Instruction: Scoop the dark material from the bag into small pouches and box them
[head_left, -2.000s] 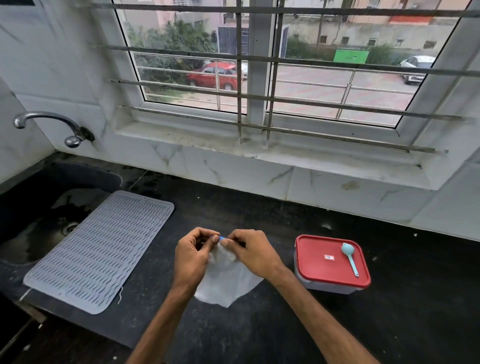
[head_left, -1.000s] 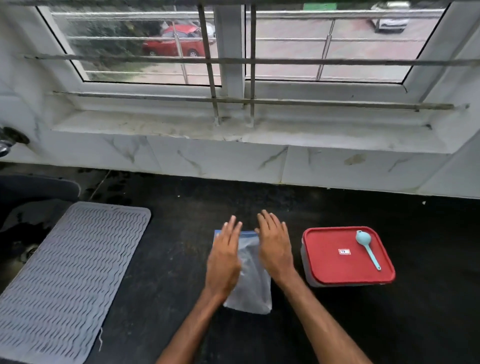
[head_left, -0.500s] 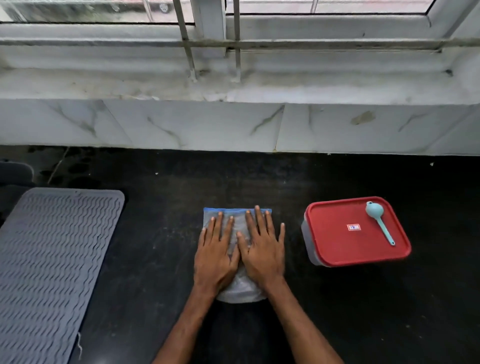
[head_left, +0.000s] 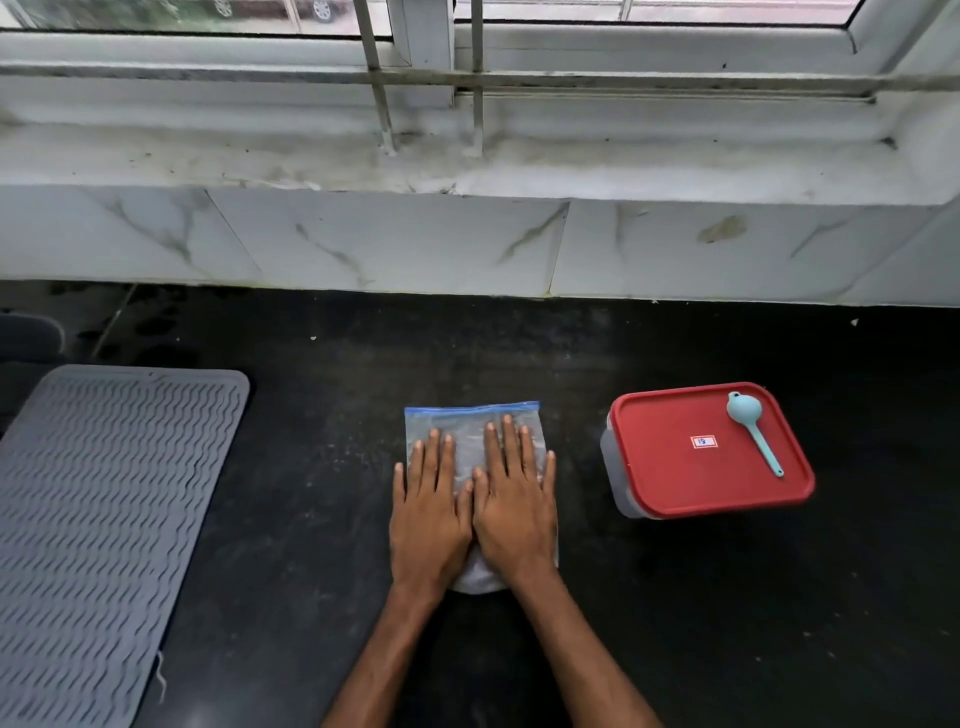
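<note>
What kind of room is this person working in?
Most likely a home kitchen: a black counter under a barred window, a grey ribbed draining mat, and a red-lidded food box with a small scoop on its lid.

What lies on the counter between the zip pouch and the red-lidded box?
Nothing: in the head view, only bare black counter separates the zip pouch from the red-lidded box.

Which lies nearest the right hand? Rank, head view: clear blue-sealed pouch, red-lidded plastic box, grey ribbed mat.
1. Clear blue-sealed pouch: under the right hand.
2. Red-lidded plastic box: to its right.
3. Grey ribbed mat: far left.
</note>
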